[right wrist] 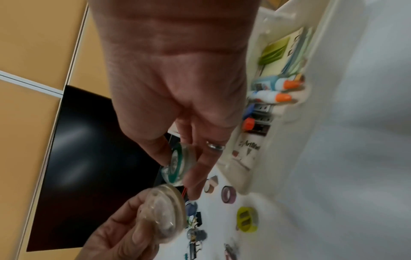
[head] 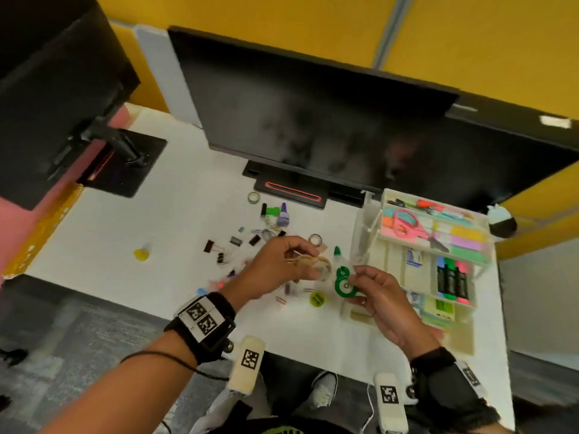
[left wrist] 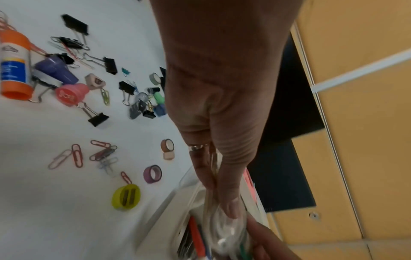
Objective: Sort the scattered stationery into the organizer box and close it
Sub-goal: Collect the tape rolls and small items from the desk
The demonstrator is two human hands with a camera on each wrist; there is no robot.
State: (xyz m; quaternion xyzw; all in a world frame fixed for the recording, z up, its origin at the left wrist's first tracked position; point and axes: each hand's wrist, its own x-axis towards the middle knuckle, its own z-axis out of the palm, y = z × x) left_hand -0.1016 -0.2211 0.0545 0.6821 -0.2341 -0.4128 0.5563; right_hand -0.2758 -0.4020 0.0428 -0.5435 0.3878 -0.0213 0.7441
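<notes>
While my left hand [head: 282, 261] grips a clear, beige-rimmed tape dispenser [head: 315, 267] above the white desk [head: 175, 233], my right hand [head: 380, 297] pinches a green-and-clear correction tape roller [head: 343, 278] between thumb and fingers, just beside the dispenser. Both hover left of the open cream plastic organizer box [head: 470, 339], which holds pink scissors [head: 407, 225], sticky notes and markers. Below lie a yellow-green round sharpener [head: 317, 299], a purple washi tape roll [left wrist: 152, 173], coloured paper clips [left wrist: 76, 155] and black binder clips [left wrist: 98, 118].
</notes>
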